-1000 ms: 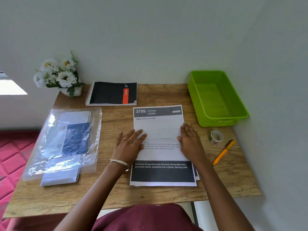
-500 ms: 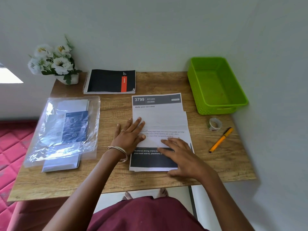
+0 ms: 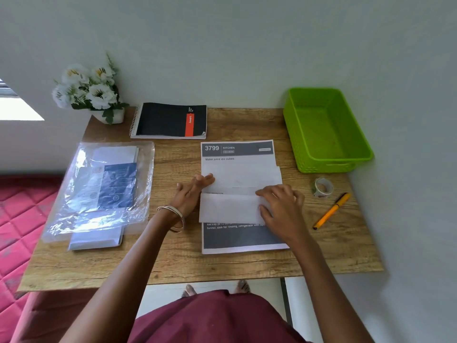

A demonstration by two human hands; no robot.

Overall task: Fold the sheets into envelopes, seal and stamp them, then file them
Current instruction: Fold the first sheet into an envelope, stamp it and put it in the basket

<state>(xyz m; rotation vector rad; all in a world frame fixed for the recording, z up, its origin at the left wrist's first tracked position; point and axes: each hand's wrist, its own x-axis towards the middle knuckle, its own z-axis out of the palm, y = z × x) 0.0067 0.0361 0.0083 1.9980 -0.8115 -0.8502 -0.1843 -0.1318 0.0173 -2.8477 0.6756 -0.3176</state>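
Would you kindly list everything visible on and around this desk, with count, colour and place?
printed sheets: a stack, white with grey bands, desk centre; the top one partly folded.
plastic sleeve of papers: one, clear, white and blue contents, desk left.
spiral notebook: one, black with red stripe, back centre.
flower pot: one, white blooms, back left corner.
basket: one, green, back right.
tape roll: one, pale, right of the sheets.
pen: one, orange, near the tape roll.
desk: one, wooden.
left hand: bangles at the wrist, fingers flat on the sheet's left edge.
right hand: holds the folded flap.
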